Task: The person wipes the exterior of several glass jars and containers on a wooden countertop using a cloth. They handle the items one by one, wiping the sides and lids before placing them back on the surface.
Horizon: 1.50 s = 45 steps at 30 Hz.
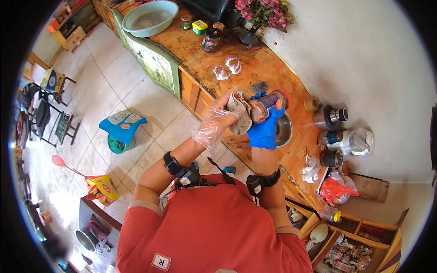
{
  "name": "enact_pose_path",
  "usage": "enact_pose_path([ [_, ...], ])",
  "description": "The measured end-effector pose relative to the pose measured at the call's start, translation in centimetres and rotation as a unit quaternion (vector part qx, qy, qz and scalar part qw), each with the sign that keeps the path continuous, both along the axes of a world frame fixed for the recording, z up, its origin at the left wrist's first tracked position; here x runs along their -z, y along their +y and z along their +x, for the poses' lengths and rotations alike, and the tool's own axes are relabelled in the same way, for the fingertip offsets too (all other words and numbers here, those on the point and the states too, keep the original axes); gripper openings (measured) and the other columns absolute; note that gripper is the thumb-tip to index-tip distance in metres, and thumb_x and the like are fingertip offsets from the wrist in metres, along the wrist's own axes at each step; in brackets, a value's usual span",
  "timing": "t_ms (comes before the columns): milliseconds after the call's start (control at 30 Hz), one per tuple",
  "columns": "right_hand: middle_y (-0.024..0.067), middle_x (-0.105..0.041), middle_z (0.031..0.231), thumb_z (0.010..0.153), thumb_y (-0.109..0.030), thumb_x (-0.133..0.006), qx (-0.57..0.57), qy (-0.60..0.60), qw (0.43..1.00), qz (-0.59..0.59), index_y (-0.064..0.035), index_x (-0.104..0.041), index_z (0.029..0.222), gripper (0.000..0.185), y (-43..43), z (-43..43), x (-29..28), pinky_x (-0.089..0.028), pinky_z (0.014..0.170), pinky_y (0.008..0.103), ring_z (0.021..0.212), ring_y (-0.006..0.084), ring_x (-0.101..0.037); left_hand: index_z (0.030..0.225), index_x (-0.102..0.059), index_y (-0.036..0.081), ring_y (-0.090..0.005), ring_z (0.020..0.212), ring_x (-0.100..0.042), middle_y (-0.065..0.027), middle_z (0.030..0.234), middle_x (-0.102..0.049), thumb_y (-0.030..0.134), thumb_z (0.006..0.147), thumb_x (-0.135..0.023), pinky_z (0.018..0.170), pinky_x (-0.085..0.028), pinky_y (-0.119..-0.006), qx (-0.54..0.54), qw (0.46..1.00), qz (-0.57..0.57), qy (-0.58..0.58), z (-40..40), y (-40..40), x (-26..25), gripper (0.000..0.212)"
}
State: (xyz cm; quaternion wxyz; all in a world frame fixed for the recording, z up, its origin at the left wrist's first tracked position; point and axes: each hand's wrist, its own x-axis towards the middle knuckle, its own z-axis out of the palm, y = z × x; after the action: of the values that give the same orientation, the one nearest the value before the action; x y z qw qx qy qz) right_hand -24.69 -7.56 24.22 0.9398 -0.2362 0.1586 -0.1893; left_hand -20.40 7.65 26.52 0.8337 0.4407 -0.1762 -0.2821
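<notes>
My right hand, in a blue rubber glove, grips a glass jar with a red lid and a dark label. The jar is tilted, its lid end up and to the right. A crumpled grey-beige cloth is in my left hand, which wears a loose clear plastic glove. The cloth lies against the bottom end of the jar. Beneath my right hand, a steel bowl on the wooden counter is partly hidden. Just past the jar lies a grey scouring pad.
White foamy rings mark the countertop. A dark-lidded jar, a yellow-lidded tub and a pale basin stand farther along. Thermoses line the wall side. Open drawers sit lower right; a green bin stands on the floor.
</notes>
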Motion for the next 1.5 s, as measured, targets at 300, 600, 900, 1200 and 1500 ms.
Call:
enact_pose_path([
  [300,0.0033,-0.061,0.090,0.084,-0.050,-0.061,-0.024,0.002,0.994,-0.104,-0.0109,-0.055,0.100,0.043,0.0,0.4,1.6,-0.051,0.073,0.0306,0.081,0.0155,-0.060,0.120,-0.047,0.002,-0.0117,0.097,-0.051,-0.0032,0.109,-0.051,0.005,0.087,-0.061,0.085,-0.045,-0.027,-0.143,0.987,-0.074,0.001,-1.0,-1.6,-0.7,0.036],
  [600,-0.0023,-0.056,0.078,0.089,-0.031,-0.062,0.093,0.031,0.973,-0.210,-0.0104,-0.055,0.089,0.022,2.2,1.4,-1.2,-0.046,0.062,0.0252,0.069,0.0093,-0.055,0.109,-0.048,0.004,-0.0275,0.101,-0.049,-0.0142,0.103,-0.047,0.002,0.082,-0.060,0.088,-0.040,-0.038,-0.204,0.878,0.153,-0.405,-1.6,-1.6,1.0,0.029],
  [900,0.0023,-0.062,0.094,0.089,-0.036,-0.061,0.059,-0.055,0.996,-0.046,-0.0097,-0.056,0.102,0.030,0.7,1.9,0.4,-0.050,0.078,0.0311,0.086,0.0147,-0.060,0.116,-0.039,0.007,-0.0099,0.055,-0.047,-0.0060,0.084,-0.043,0.011,0.095,-0.048,0.046,-0.040,-0.024,-0.102,0.970,0.050,-0.215,0.1,-0.6,4.8,0.023],
  [1200,0.0075,-0.063,0.099,0.089,-0.037,-0.060,0.005,-0.037,0.999,-0.017,-0.0098,-0.056,0.101,0.029,1.0,2.2,0.2,-0.048,0.090,0.0353,0.097,0.0216,-0.059,0.105,-0.048,0.000,-0.0308,0.088,-0.056,-0.0196,0.094,-0.053,-0.011,0.071,-0.057,0.075,-0.047,-0.040,-0.183,0.756,0.210,-0.593,1.3,-1.0,6.4,0.038],
  [1500,0.0122,-0.056,0.119,0.089,-0.039,-0.059,-0.022,-0.032,0.998,-0.053,-0.0059,-0.053,0.116,0.044,1.2,2.0,1.0,-0.043,0.098,0.0374,0.113,0.0251,-0.053,0.114,-0.044,0.005,-0.0080,0.069,-0.052,-0.0019,0.086,-0.053,0.008,0.093,-0.052,0.060,-0.046,-0.023,-0.032,0.997,0.062,0.013,1.3,-1.7,5.0,0.023],
])
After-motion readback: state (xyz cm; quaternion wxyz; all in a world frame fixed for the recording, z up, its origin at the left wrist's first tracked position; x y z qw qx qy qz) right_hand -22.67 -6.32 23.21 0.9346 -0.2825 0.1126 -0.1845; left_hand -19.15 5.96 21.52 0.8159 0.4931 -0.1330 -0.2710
